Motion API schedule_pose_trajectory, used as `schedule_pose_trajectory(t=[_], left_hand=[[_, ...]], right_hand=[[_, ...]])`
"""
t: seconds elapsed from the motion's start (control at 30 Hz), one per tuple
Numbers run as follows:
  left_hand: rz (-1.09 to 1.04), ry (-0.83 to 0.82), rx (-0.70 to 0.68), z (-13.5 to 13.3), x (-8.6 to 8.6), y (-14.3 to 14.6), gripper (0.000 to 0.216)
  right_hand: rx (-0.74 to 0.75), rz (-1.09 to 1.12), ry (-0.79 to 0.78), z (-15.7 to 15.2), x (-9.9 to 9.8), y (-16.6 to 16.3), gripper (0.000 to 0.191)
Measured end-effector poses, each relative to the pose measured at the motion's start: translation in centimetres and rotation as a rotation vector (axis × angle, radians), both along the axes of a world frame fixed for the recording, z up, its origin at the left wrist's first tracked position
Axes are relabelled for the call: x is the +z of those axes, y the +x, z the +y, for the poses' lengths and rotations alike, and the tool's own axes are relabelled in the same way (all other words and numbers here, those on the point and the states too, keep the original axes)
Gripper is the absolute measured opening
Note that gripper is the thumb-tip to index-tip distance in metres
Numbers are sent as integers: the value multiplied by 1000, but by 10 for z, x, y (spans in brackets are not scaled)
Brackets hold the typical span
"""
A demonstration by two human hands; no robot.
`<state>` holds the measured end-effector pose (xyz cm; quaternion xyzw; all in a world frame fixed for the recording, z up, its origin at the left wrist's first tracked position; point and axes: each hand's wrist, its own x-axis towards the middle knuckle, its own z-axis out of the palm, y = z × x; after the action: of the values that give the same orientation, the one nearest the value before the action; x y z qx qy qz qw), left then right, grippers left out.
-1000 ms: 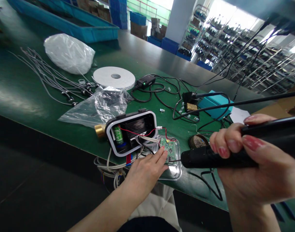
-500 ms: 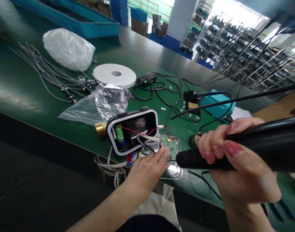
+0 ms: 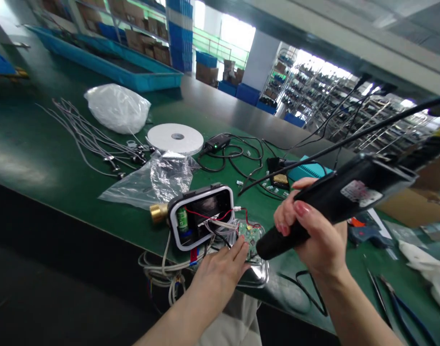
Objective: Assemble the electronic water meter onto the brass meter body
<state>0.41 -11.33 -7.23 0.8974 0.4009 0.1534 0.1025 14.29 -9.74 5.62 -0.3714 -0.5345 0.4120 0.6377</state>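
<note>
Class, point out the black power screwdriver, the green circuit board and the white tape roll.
black power screwdriver (image 3: 335,194), head view, middle of its black body.
green circuit board (image 3: 251,232), head view, its bare centre.
white tape roll (image 3: 162,139), head view, flat top face.

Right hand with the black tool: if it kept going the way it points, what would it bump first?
Probably the green circuit board in the clear tray. The black tool in the right hand points down-left at it. The left hand lies right beside it, and depth is unclear.
</note>
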Motion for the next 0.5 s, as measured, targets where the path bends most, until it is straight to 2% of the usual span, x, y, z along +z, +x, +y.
schedule_pose_trajectory(t=[0.1, 0.17, 0.23, 0.3, 0.37, 0.4, 0.5], left_hand=[[-16, 40, 11, -2, -3, 0, 38], [-27, 63, 25, -3, -6, -1, 39], [-29, 77, 33, -4, -9, -1, 39], [-24, 106, 25, -3, -13, -2, 38], [-20, 162, 10, -2, -20, -2, 38], [-20, 195, 4, -1, -23, -3, 38], [-24, 272, -3, 3, -32, -4, 35]], right_hand=[[22, 27, 23, 16, 30, 10, 19], [-20, 30, 45, 37, 54, 18, 15], [-81, 25, 8, 68, 74, 25, 10], [-104, -13, -109, 108, 82, 30, 5], [-163, -67, -288, 149, 75, 36, 10], [-186, -122, -427, 169, 66, 38, 16], [-187, -204, -601, 220, 27, 41, 26]])
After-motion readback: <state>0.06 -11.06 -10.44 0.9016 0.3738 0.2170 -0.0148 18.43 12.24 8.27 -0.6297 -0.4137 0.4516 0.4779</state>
